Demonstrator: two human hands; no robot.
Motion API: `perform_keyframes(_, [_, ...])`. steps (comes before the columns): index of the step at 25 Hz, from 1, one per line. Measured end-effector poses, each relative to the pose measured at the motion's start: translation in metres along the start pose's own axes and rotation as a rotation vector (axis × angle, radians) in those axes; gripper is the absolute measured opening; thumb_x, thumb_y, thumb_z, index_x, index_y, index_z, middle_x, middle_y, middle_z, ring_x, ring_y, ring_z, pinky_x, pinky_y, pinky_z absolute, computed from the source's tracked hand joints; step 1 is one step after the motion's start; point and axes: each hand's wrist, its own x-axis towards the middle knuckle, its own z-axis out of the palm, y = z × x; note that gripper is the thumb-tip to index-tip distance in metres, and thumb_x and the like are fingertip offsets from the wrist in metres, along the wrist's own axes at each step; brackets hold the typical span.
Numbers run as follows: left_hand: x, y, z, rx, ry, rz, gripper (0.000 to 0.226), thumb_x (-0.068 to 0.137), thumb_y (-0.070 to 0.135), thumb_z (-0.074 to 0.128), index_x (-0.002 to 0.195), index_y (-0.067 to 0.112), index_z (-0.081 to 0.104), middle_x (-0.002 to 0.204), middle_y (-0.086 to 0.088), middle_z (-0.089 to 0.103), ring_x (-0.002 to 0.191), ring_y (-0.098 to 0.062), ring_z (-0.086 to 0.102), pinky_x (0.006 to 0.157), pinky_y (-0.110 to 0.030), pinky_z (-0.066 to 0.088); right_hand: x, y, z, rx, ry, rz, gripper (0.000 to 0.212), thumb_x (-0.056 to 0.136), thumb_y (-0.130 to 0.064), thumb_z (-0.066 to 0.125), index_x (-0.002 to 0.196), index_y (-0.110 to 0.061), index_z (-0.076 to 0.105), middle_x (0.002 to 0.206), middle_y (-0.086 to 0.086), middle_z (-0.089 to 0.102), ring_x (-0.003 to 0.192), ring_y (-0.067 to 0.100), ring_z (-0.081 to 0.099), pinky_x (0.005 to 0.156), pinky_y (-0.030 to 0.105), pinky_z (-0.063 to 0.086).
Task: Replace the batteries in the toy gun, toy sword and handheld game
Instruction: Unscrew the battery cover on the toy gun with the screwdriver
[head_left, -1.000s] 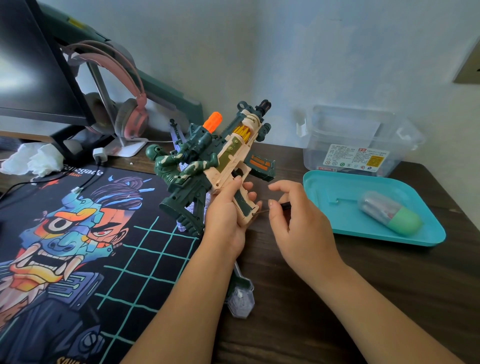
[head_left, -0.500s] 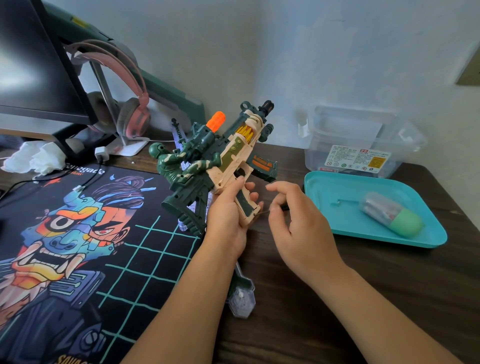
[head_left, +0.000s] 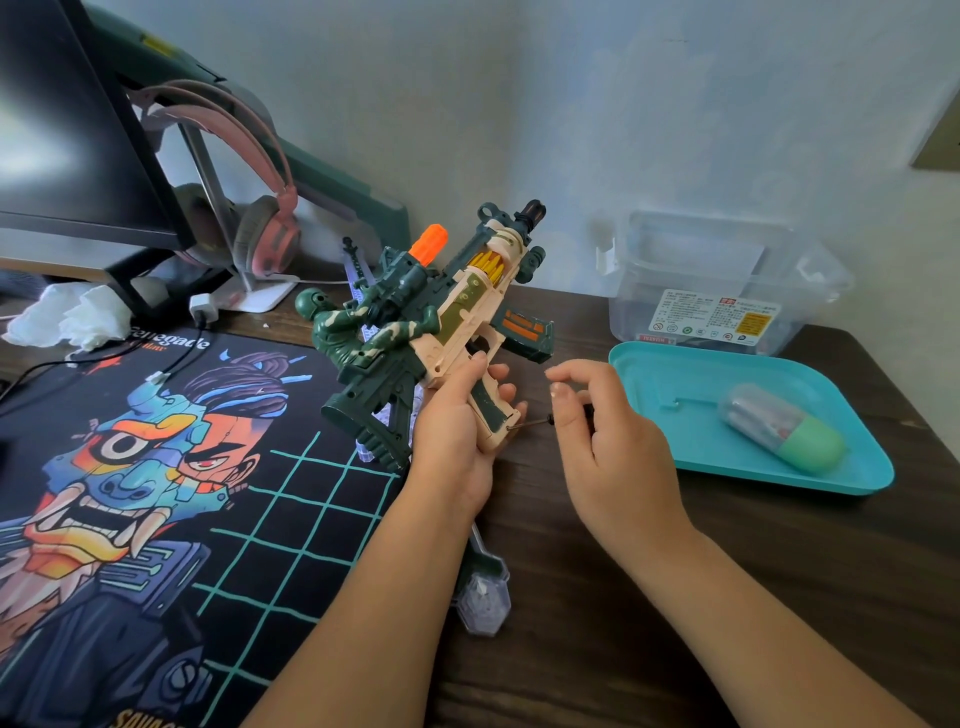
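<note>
A toy gun (head_left: 457, 312), tilted
Gripped by the left hand (head_left: 454, 431); right hand (head_left: 608, 447) pinches a screwdriver (head_left: 537, 421); teal tray (head_left: 670, 379) to its right.

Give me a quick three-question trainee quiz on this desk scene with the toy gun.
1. True or false: the left hand grips the toy gun by its handle.
2. What does the right hand pinch? A) a battery B) a small screwdriver C) a cable
3. Fill in: the green-capped capsule lies in the teal ____.
Key: 1 true; 2 B; 3 tray.
</note>
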Motion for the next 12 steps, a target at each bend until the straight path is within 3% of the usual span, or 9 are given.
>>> perform_keyframes(4, [-0.0002,0.0001,0.001,0.013,0.006,0.008,0.01,0.096,0.015,0.059,0.105,0.018,0.061,0.075,-0.001,0.066,0.061,-0.011,0.061,0.071,-0.036,0.055,-0.0015,-0.0005,0.0,0.062,-0.023,0.025,0.024,0.095,-0.019,0.051,0.119,-0.024,0.047,0.074,-0.016,0.049,0.062,0.004,0.052,0.052,0.013,0.04])
perform_keyframes(7, [-0.0012,0.0003,0.0023,0.002,0.011,0.002,0.007,0.096,0.015,0.058,0.101,0.018,0.062,0.075,-0.002,0.065,0.062,-0.012,0.06,0.072,-0.037,0.054,-0.0029,0.0002,0.0017,0.054,-0.008,0.017,0.013,0.096,-0.028,0.049,0.109,-0.025,0.05,0.08,-0.022,0.049,0.072,0.003,0.055,0.057,0.012,0.043])
perform_keyframes(9, [-0.0007,0.0003,0.002,-0.001,0.016,0.0,0.007,0.095,0.015,0.059,0.102,0.018,0.062,0.074,-0.001,0.066,0.062,-0.012,0.061,0.073,-0.038,0.054,-0.0009,0.001,0.0015,0.024,0.036,-0.01,0.019,0.098,-0.037,0.044,0.104,-0.023,0.056,0.072,-0.023,0.048,0.066,0.002,0.055,0.054,0.01,0.041])
perform_keyframes(12, [0.0001,0.0,0.0007,0.009,0.01,0.008,0.01,0.095,0.015,0.059,0.104,0.018,0.062,0.073,0.0,0.067,0.06,-0.011,0.062,0.075,-0.038,0.055,-0.0002,0.0021,0.001,0.007,0.055,-0.036,0.023,0.096,-0.028,0.044,0.113,-0.021,0.056,0.072,-0.018,0.052,0.055,0.001,0.05,0.05,0.01,0.037])
